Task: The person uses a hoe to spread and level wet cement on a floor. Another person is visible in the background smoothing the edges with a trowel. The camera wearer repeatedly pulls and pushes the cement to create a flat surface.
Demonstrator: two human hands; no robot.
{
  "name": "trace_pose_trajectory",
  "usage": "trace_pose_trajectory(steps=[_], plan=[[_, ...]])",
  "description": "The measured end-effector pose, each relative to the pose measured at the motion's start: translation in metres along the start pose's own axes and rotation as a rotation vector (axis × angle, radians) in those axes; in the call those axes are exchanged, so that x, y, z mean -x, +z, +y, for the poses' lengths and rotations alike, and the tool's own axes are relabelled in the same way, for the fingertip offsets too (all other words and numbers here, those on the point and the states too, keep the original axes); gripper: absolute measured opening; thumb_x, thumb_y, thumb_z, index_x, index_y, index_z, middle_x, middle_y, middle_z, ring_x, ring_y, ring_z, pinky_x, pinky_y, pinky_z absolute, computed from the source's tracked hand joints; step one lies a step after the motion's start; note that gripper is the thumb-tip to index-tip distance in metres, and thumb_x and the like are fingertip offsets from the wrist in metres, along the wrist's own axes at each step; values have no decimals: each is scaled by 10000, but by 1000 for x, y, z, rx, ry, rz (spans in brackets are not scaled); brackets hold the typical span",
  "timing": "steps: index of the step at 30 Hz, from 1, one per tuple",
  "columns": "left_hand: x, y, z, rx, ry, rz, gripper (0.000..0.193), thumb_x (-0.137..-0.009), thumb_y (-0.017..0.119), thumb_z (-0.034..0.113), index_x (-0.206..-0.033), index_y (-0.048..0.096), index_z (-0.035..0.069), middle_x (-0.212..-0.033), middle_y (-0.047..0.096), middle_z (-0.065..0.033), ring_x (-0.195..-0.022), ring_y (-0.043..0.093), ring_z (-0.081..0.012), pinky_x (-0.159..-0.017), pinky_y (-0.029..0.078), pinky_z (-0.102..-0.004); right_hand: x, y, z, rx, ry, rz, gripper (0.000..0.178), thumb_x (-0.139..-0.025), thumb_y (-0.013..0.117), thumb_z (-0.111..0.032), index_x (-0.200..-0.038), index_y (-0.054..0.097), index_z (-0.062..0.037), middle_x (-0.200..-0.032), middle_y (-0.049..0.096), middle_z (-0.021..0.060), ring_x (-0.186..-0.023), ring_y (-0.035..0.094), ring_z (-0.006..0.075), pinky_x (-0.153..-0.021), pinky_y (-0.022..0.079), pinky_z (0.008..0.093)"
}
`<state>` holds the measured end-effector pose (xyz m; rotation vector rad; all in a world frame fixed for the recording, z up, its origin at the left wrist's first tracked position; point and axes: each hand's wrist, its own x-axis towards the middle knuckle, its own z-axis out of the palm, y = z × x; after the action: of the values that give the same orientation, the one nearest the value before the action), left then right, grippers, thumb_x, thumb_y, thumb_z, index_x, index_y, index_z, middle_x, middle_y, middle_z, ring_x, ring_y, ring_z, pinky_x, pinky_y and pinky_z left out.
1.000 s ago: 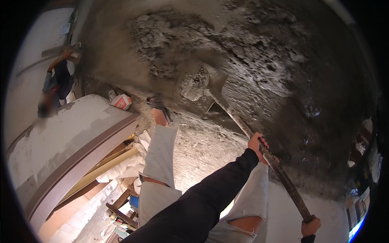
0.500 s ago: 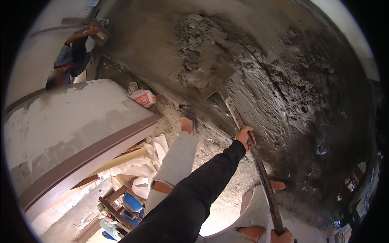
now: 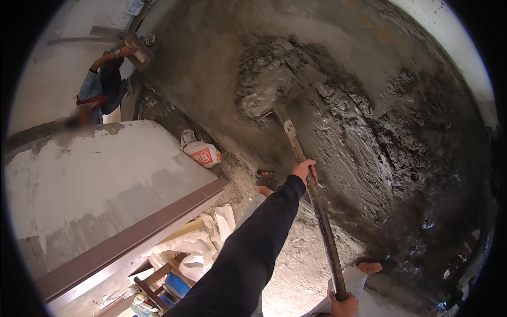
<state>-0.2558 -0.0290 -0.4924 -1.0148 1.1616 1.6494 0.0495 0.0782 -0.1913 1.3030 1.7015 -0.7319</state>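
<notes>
My left hand (image 3: 304,171), at the end of a black sleeve, wraps round the middle of a shovel's (image 3: 323,227) long, mortar-stained wooden handle. Lower down, my right hand (image 3: 344,305) closes round the handle's near end. The handle slants up and left from me. At its far end, wet grey mortar (image 3: 261,98) covers most of the blade, so its outline barely shows. A rough heap of mortar (image 3: 354,113) spreads to the right of the handle, with smoother wet streaks beside it.
Another person (image 3: 103,90) bends at the far left, a hand on a flat board (image 3: 138,52). A white and red sack (image 3: 203,153) lies by a pale slab (image 3: 105,179) with a brown edge. My bare feet (image 3: 369,267) stand near the mortar. A wooden stool (image 3: 153,285) and blue basin (image 3: 177,285) are lower left.
The blade has shifted slightly left and into the mortar; its square edges showed before. Both hands keep their hold and have moved left. The view has shifted, placing the sack and slab further right.
</notes>
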Motion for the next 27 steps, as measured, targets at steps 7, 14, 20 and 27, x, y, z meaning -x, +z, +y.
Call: trace_pose_trajectory(steps=[7,14,20,27], plan=[[-27,-30,37,-37,104,80,159,-789,568,120,-685,489,30,-614,432,-77,-512,448,-207,-504,416,-381,-68,83,3,33,-67,187,363,-589,750,-389,-640,659,-42,-556,601,137,-553,608,326,-529,474,405],[-13,-53,127,-285,298,216,189,-749,594,128,-638,506,2,-561,435,-84,-469,424,-192,-458,382,-369,-81,88,-47,-208,-335,-112,396,-617,754,-378,-613,643,2,-477,548,125,-445,570,244,-482,453,360],[0,-43,216,-878,405,509,258,-630,645,187,-544,481,7,-555,443,-99,-446,415,-208,-445,343,-359,-73,54,-128,-597,-265,-599,375,-749,712,-282,-608,583,41,-465,511,53,-382,474,127,-395,376,286],[25,-37,192,-867,715,668,487,-643,679,141,-1004,445,-88,-893,558,-192,-751,555,-208,-629,467,-343,-87,33,-99,-911,-118,-1205,289,-881,569,-225,-730,534,20,-544,489,54,-403,442,130,-407,365,280]])
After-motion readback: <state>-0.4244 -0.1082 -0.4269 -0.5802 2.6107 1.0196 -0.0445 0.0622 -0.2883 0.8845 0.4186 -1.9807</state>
